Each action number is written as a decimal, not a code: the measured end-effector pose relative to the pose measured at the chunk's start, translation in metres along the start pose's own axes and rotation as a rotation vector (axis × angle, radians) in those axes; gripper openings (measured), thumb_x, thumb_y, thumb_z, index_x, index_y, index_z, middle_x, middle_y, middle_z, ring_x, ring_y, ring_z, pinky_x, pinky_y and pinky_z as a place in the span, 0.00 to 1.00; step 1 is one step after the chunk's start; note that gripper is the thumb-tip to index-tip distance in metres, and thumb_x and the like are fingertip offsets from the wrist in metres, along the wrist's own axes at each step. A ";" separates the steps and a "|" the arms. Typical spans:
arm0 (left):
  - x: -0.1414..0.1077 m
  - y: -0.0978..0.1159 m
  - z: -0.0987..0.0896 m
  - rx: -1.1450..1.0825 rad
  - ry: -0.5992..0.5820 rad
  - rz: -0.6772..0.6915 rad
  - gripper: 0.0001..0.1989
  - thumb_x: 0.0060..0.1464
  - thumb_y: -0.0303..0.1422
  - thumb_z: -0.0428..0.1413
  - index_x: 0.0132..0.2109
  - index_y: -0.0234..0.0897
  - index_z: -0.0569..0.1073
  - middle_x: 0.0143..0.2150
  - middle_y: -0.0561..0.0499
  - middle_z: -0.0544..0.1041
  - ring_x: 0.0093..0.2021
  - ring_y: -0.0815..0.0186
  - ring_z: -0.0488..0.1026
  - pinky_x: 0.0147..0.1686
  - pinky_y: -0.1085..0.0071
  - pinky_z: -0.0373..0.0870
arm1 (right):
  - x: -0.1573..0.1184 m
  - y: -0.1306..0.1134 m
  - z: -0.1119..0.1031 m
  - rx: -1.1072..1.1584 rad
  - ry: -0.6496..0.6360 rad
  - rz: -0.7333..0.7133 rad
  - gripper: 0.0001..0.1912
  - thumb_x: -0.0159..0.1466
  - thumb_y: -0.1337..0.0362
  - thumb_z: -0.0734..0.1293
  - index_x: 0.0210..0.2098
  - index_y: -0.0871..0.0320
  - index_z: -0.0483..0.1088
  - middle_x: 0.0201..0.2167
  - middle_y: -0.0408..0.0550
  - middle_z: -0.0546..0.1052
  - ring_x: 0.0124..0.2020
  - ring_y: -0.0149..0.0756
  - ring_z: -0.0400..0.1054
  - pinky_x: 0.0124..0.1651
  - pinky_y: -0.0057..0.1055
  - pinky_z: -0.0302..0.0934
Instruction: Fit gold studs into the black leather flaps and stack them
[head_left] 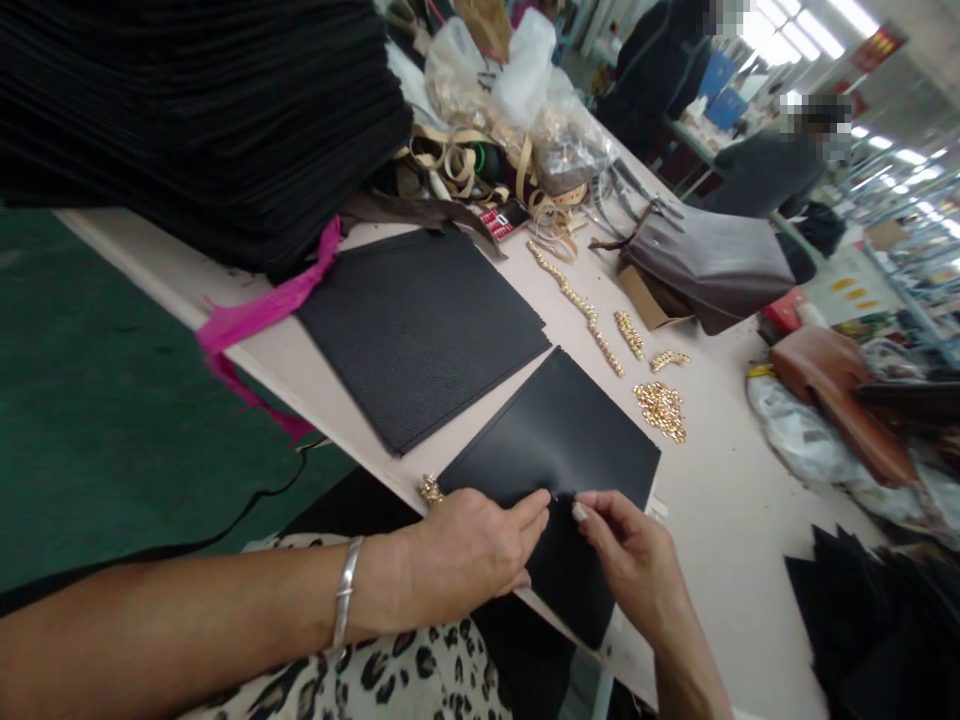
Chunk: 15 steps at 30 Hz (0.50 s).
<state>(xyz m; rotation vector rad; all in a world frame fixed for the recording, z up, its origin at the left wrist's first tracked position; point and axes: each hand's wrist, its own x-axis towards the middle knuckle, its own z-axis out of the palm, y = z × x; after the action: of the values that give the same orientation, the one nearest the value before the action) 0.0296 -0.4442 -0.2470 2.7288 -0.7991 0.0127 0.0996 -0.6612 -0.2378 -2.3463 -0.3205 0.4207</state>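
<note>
A smooth black leather-like panel lies at the table's front edge, its near part hanging toward my lap. My left hand grips this panel near its front edge, fingertips pressed together on its surface. Close by, my right hand is closed in a pinch just over the panel; what it holds, if anything, is too small to make out. A tiny shiny spot shows between the fingertips. Another black panel, with a grained face, lies to the left. Small gold metal pieces sit beside my left hand.
Beyond the panels lie a gold row of fittings and a loose gold pile. A tall black stack stands left, with a pink strip hanging from it. A grey bag and plastic bags are farther back.
</note>
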 end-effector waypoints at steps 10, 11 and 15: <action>-0.003 -0.001 0.001 0.018 0.055 0.033 0.26 0.62 0.42 0.58 0.61 0.30 0.69 0.64 0.41 0.70 0.32 0.64 0.78 0.22 0.65 0.67 | 0.006 -0.016 0.013 -0.296 0.020 -0.044 0.12 0.66 0.56 0.63 0.38 0.54 0.78 0.31 0.45 0.81 0.28 0.37 0.71 0.33 0.30 0.62; -0.003 -0.001 0.002 0.019 0.061 0.043 0.25 0.62 0.41 0.57 0.61 0.30 0.69 0.65 0.41 0.70 0.33 0.64 0.78 0.22 0.65 0.67 | 0.006 -0.016 0.013 -0.308 0.011 -0.037 0.12 0.66 0.56 0.64 0.38 0.54 0.78 0.31 0.45 0.80 0.27 0.36 0.70 0.32 0.30 0.61; -0.004 -0.002 0.002 0.006 0.076 0.052 0.24 0.64 0.39 0.55 0.61 0.28 0.69 0.63 0.40 0.71 0.35 0.63 0.77 0.21 0.65 0.66 | 0.008 -0.019 0.011 -0.306 -0.024 -0.020 0.13 0.65 0.56 0.64 0.37 0.54 0.78 0.31 0.45 0.80 0.28 0.36 0.71 0.31 0.30 0.60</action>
<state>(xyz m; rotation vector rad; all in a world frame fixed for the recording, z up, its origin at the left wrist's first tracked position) 0.0276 -0.4408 -0.2496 2.6947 -0.8491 0.1290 0.1008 -0.6382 -0.2332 -2.6340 -0.4457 0.4143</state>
